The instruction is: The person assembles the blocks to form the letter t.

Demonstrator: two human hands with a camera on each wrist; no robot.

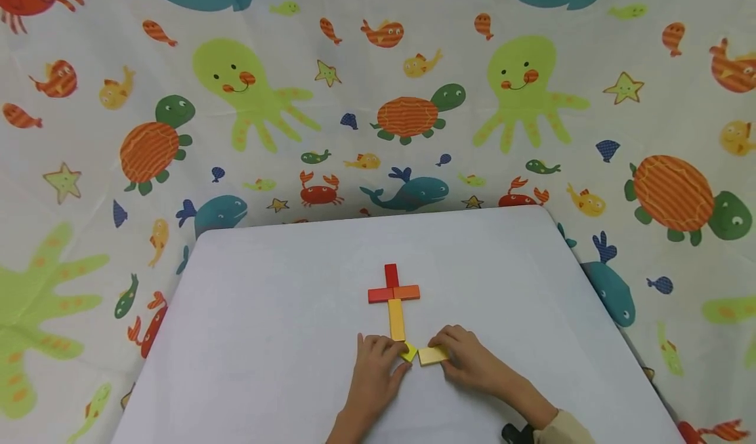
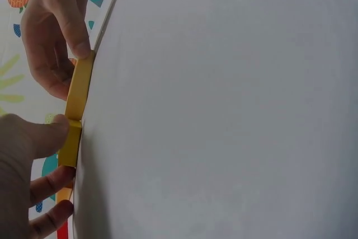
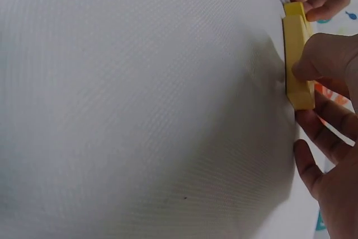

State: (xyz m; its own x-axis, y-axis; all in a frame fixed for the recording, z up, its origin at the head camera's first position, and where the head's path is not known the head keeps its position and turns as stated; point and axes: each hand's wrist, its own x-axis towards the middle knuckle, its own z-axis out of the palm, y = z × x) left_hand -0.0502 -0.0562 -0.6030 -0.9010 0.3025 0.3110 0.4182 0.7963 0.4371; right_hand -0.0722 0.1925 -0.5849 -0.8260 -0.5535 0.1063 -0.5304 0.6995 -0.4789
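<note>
My left hand (image 1: 373, 373) pinches a bright yellow block (image 1: 409, 351) between thumb and fingers, flat on the white table. Just to its right, my right hand (image 1: 472, 364) grips the far end of a pale yellow block (image 1: 429, 357). The facing ends of these two blocks are close together. Above the yellow block, a longer light-orange block (image 1: 396, 319) runs up to a cross of an upright red block (image 1: 391, 275), a sideways red block (image 1: 380, 295) and an orange block (image 1: 407, 292). In the right wrist view, my thumb lies on the pale yellow block (image 3: 297, 65).
The white table (image 1: 283, 313) has a rounded back edge. Behind and beside it hangs a cloth (image 1: 354, 77) printed with sea animals. A black object (image 1: 517, 433) sits at my right wrist, by a beige sleeve (image 1: 564, 429).
</note>
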